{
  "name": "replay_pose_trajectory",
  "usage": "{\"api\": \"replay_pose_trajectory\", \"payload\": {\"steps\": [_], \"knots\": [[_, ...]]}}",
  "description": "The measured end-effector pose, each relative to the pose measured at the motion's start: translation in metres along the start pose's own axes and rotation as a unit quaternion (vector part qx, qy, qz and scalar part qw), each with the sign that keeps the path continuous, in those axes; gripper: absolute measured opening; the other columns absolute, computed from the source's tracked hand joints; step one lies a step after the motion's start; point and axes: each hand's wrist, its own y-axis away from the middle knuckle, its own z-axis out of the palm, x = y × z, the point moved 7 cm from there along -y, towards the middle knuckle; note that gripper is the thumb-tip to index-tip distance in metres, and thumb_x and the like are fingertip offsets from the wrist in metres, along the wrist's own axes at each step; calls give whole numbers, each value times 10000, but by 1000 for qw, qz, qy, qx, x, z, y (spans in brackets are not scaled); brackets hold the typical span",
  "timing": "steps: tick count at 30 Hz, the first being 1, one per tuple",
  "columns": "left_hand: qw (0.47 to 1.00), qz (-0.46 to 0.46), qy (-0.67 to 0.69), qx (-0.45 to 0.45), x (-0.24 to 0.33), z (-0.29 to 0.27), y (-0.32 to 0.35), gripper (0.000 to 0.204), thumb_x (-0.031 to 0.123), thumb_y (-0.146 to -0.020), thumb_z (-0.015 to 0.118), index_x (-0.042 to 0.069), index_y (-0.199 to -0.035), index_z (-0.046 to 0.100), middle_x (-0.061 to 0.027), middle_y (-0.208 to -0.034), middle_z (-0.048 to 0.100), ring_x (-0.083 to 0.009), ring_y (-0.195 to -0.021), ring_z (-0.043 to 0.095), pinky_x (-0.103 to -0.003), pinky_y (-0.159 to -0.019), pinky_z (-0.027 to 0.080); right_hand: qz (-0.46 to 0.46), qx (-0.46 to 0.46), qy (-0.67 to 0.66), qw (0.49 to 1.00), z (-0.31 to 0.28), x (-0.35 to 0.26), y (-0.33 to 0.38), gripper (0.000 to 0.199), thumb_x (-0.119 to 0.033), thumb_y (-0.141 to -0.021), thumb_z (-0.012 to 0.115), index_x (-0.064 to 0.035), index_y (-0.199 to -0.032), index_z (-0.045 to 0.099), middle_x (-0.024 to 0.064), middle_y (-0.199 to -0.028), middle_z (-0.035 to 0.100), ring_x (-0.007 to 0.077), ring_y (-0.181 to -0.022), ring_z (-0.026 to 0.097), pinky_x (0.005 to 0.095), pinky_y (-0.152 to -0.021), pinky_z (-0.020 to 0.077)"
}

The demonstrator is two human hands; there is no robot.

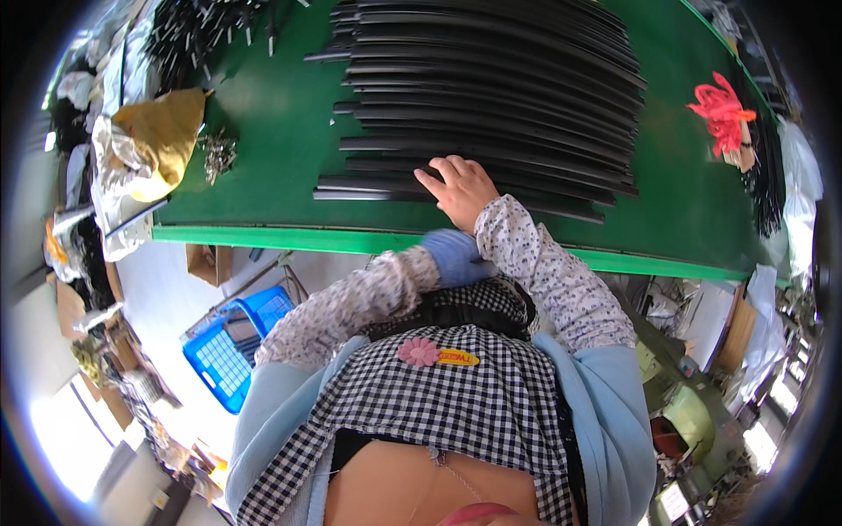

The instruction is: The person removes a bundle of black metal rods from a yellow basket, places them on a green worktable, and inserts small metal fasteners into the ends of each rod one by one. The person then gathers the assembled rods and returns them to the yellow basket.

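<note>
Many long black tubes lie side by side in a broad stack on the green-topped table. My bare right hand rests over the nearest tubes, its fingers spread and touching them. Nothing shows gripped in it. My left hand, in a blue glove, is held below the table's front edge, close to my right wrist. It is somewhat blurred, and its fingers are partly hidden, so what it holds, if anything, does not show. Patterned sleeve covers are on both forearms.
A green rim runs along the table's front. On its left are a yellow bag, small metal parts and a heap of black pieces. Red ties lie at the right. A blue basket stands below left.
</note>
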Motion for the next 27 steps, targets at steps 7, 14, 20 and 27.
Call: {"api": "replay_pose_trajectory", "payload": {"steps": [7, 14, 20, 27], "knots": [[842, -112, -368, 380, -107, -123, 46, 491, 210, -778, 698, 128, -1251, 594, -105, -1240, 586, -302, -1117, 569, -442, -950, 467, 196, 162, 73, 964, -54, 92, 60, 443, -214, -770, 754, -167, -1192, 626, 43, -1174, 566, 263, -1124, 539, 432, -959, 465], [874, -74, -406, 258, -130, -138, 50, 512, 240, -768, 700, 143, -1260, 596, -64, -1074, 621, -285, -979, 602, -417, -820, 497, 167, 107, 56, 979, -49, 136, 93, 395, -265, -745, 791, -140, -1081, 624, 34, -1024, 556, 233, -1019, 570, 365, -867, 509], [892, -28, -364, 266, -116, -79, 120, 470, 292, -756, 718, 148, -1198, 642, -59, -1039, 622, -287, -951, 602, -425, -783, 494, 156, 101, -33, 982, -44, 69, 142, 398, -214, -701, 811, -142, -1057, 647, 35, -982, 545, 235, -976, 569, 380, -836, 501], [870, -81, -256, 414, -105, -72, 106, 403, 318, -825, 712, 144, -1182, 645, -92, -1112, 627, -315, -1006, 602, -438, -862, 488, 250, 166, -113, 947, -28, 59, 160, 335, -216, -770, 782, -150, -1078, 668, 53, -1010, 576, 262, -984, 580, 386, -854, 498]]}}
